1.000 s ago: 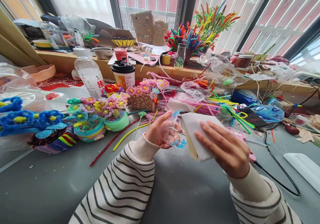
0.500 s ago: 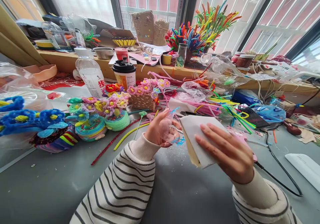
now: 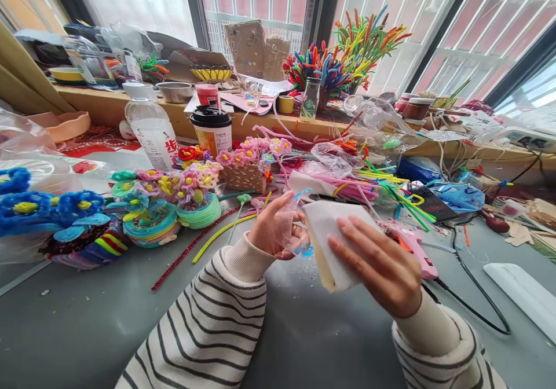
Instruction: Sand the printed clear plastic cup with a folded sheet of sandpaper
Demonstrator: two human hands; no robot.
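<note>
My left hand (image 3: 270, 227) is closed around a clear, curved plastic piece with blue print (image 3: 285, 227), which looks like part of a cup or bottle. My right hand (image 3: 380, 264) grips a folded white sheet with a yellowish inner side (image 3: 319, 221), its fingers lying across the top. The sheet's left edge is right beside the plastic piece; whether they touch, I cannot tell. A pink glue gun (image 3: 419, 254) with a black cord lies behind my right hand, partly hidden by it. Pale crumbs dot the grey table (image 3: 295, 319) below my hands.
Blue fuzzy flowers (image 3: 82, 204), a green coiled pot of flowers (image 3: 200, 209) and a flower basket (image 3: 244, 176) stand at left. Behind are a water bottle (image 3: 152, 128), a lidded cup (image 3: 212, 131) and loose pipe cleaners (image 3: 391, 183). A white bar (image 3: 521, 296) lies at right.
The white sheet and my right hand have shifted slightly left, closer to the plastic piece, and more of the glue gun shows. The whole view has moved a little. Both holds stay the same.
</note>
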